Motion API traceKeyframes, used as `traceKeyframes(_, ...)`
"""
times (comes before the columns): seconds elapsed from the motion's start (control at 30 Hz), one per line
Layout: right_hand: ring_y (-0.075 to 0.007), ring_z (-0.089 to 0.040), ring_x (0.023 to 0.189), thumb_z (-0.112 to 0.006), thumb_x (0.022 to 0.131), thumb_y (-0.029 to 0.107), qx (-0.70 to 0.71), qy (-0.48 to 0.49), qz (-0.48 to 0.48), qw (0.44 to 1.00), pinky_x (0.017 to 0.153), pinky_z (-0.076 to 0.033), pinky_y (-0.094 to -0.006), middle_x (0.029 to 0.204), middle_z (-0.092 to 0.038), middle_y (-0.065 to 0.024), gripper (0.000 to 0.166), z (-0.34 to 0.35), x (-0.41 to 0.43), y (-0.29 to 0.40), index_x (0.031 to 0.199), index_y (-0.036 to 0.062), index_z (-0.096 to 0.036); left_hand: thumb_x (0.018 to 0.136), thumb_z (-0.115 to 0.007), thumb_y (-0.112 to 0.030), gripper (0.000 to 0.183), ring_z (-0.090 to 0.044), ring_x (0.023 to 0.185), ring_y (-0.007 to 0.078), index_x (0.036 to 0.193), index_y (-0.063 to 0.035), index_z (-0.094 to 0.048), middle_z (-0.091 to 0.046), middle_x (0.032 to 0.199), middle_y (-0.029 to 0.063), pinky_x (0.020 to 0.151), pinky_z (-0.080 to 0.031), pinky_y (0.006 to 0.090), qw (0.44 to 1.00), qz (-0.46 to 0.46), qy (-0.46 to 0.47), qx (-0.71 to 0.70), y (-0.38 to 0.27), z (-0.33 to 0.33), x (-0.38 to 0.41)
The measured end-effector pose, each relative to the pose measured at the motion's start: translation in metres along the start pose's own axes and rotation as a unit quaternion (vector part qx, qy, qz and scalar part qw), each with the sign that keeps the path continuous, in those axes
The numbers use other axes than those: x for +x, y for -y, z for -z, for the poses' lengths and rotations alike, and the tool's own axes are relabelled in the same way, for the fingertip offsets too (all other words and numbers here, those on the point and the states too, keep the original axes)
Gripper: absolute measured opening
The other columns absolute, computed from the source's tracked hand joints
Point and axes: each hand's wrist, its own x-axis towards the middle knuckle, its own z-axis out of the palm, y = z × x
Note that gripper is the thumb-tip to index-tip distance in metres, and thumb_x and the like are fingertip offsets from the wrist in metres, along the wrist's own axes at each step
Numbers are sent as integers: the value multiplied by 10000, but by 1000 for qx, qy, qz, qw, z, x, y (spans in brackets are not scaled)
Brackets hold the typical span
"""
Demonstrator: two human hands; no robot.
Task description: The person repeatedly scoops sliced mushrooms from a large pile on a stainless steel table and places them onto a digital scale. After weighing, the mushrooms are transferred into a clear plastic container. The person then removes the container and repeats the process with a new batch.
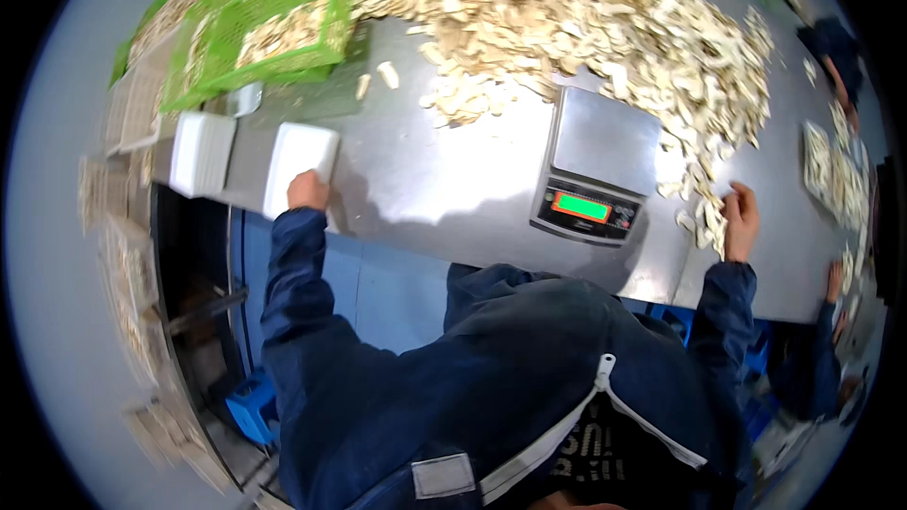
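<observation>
At the left, my left hand grips the near right part of a white plastic tray on the steel table. My right hand is at the right, low beside a trail of pale dried slices, which look like mushroom; its fingers are a little apart and touch or nearly touch the outermost slices. Between my hands stands a digital scale with a bare steel pan and a lit green display. Behind the scale spreads a large heap of the slices.
A green plastic basket holding slices stands back left. Stacked white trays sit near the table's left edge. Filled packs of slices lie far right, where co-workers' arms show. A blue stool is below left.
</observation>
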Motion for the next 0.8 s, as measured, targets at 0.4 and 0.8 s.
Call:
traceKeyframes(0.4,-70,-503,651,-555,926,109,52,-3,-58,997,599,-418,-218,777,-579,-6,162,11,-30,-4,1031,9,-625,812,-536,-238,238,-642,791,434,830,-31,-653,-663,819,236,705,-520,513,984,119,-128,47,21,38,4)
traceKeyframes(0.8,-67,-495,633,-570,891,62,35,-4,-12,999,581,-410,-223,704,-563,7,141,-3,-48,-13,1010,19,-632,679,-661,14,318,-573,836,321,990,-44,-633,-574,903,122,734,-466,413,808,-434,-215,-335,-325,116,-70)
